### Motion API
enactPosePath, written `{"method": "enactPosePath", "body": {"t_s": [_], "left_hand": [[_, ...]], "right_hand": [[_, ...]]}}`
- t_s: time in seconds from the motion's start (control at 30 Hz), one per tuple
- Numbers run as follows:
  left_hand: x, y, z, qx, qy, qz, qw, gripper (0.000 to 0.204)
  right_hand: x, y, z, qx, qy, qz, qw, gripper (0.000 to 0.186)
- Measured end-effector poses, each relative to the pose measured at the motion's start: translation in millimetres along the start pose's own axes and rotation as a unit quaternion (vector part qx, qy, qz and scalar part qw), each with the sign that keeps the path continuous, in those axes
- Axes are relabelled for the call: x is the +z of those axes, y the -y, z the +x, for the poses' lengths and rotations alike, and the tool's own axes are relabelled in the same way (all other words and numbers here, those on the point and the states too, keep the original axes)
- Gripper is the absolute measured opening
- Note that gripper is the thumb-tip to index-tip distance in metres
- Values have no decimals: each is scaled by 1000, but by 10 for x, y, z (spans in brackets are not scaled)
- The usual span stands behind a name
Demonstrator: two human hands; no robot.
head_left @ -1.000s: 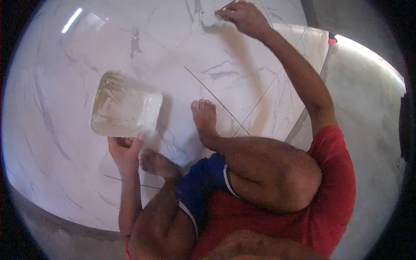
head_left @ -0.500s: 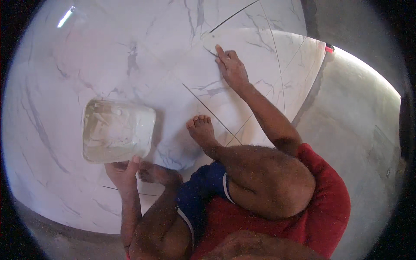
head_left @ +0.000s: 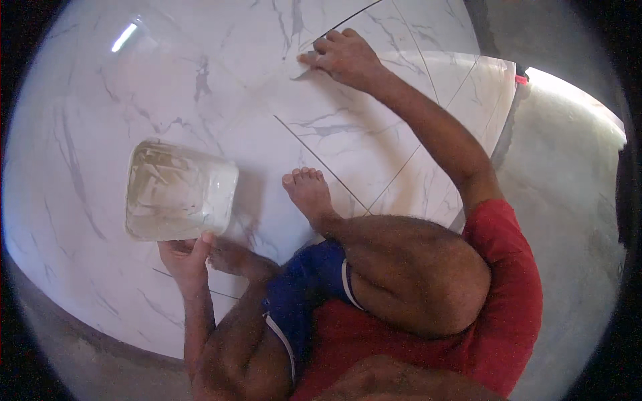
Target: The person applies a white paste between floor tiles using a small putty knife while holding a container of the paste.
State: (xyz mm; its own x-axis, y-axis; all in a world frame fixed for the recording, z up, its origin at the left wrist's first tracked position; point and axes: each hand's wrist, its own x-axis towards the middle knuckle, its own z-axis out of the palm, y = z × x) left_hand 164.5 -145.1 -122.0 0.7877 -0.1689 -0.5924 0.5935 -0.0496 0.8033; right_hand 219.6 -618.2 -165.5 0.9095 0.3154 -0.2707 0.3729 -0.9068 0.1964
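My left hand (head_left: 185, 260) grips the near rim of a square, whitish plastic tub (head_left: 226, 200), thumb on top. The tub is tilted so that its inside shows, with pale paste smeared over its walls and bottom. Farther off, my right hand (head_left: 344, 59) is closed on a thin, flat scraper (head_left: 305, 73), its pale blade low over the tiled floor. A finger presses along the blade. Part of the scraper is hidden under the hand. The white, grey-veined tiles (head_left: 87, 160) have dark open joints (head_left: 321, 160) in places and pale joints elsewhere.
My bare right foot (head_left: 309, 194) rests on the tiles between the tub and a dark joint; my left foot (head_left: 234, 259) is behind the tub. Rough grey concrete (head_left: 562, 200) borders the tiles on the right. A small red object (head_left: 521, 79) lies at the far right edge.
My right hand has moved away from me and slightly left with the scraper, turning so that its back shows more. The left hand keeps hold of the tub, which has barely shifted.
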Motion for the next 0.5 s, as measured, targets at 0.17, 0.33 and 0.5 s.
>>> {"method": "enactPosePath", "body": {"t_s": [0.17,0.33,0.5], "left_hand": [[116,-20,-15,17,-21,12,1000,67],[133,8,5,57,-17,-13,998,67],[137,-28,-15,51,-30,-6,998,69]], "right_hand": [[415,-749,13,26,28,-89,995,39],[460,-1018,-69,109,11,-23,994,31],[429,-221,15,225,-14,217,950,35]]}}
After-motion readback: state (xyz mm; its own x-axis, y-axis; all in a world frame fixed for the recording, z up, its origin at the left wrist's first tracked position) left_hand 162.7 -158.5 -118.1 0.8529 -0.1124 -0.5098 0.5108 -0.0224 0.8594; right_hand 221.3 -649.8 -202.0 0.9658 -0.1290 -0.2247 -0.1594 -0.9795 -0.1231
